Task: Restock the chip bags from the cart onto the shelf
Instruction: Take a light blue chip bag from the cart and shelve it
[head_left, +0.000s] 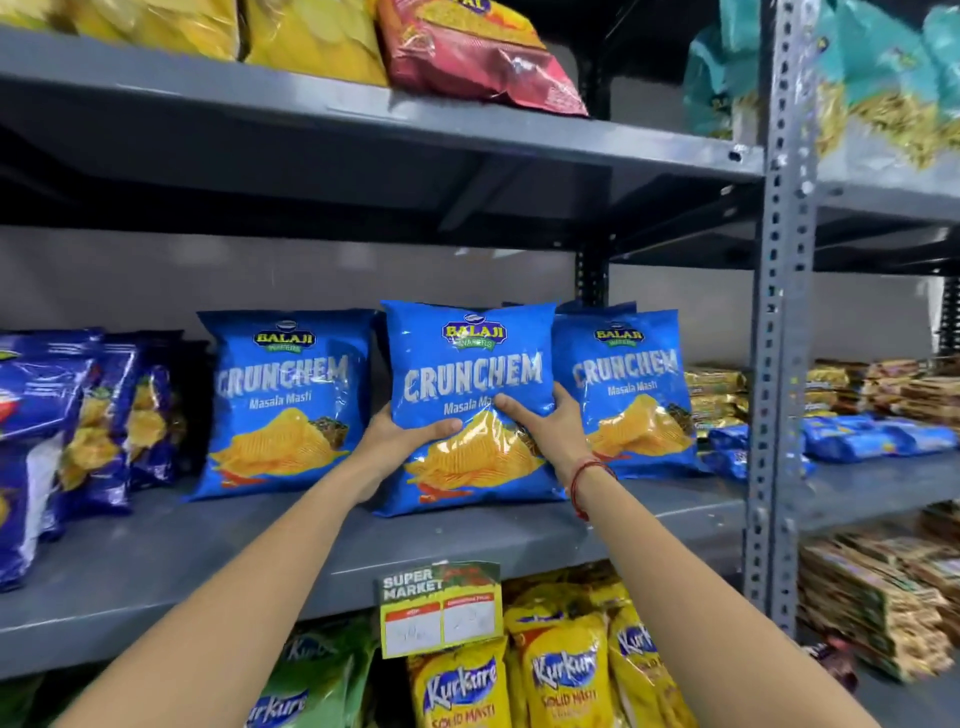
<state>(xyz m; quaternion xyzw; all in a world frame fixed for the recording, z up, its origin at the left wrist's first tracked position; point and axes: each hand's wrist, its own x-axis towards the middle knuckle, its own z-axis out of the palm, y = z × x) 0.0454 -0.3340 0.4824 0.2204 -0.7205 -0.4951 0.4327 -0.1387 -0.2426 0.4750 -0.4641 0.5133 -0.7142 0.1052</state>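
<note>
A blue Crunchem chip bag stands upright on the grey middle shelf, its bottom edge resting on the shelf. My left hand grips its left side with the thumb across the front. My right hand holds its right side, fingers spread over the front. Two more blue Crunchem bags stand beside it, one on the left and one on the right, with others behind. The cart is out of view.
Dark blue chip bags lean at the shelf's left end. Yellow and red bags lie on the shelf above; Kurkure bags fill the shelf below. A price tag hangs from the shelf edge. A perforated upright post borders the right.
</note>
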